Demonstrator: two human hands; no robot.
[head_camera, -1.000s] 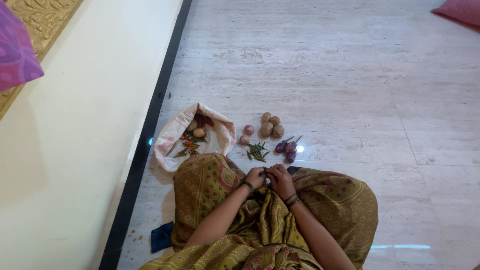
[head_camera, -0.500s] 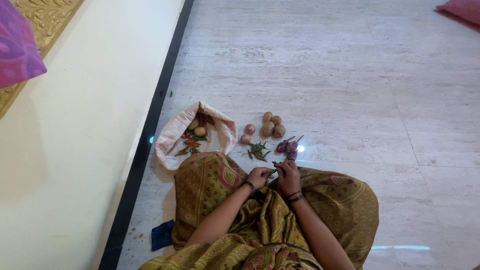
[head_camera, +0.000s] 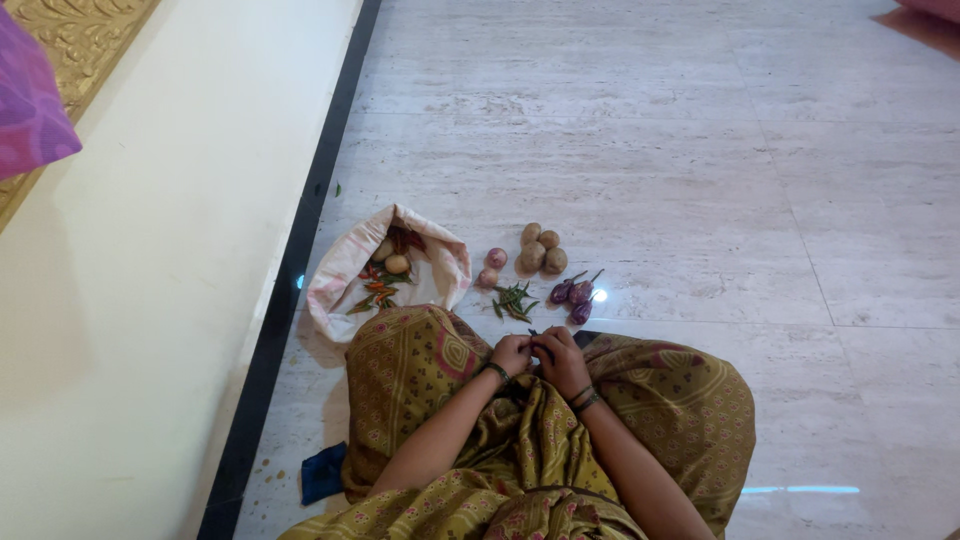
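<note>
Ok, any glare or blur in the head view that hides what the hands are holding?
Head view: small bright glare spots on the floor beside the brinjals and at lower right; light is soft and even; nothing is badly blurred, but the left hand and right hand are small and pressed together, so what they pinch cannot be made out.

a mustard-olive sari (head_camera: 650, 400) with small red and pink floral print and paisley patches drapes the lap and knees. forearms are bare. dark bangles ring each wrist, green on the left (head_camera: 497, 372), darker on the right (head_camera: 585, 400).
</note>
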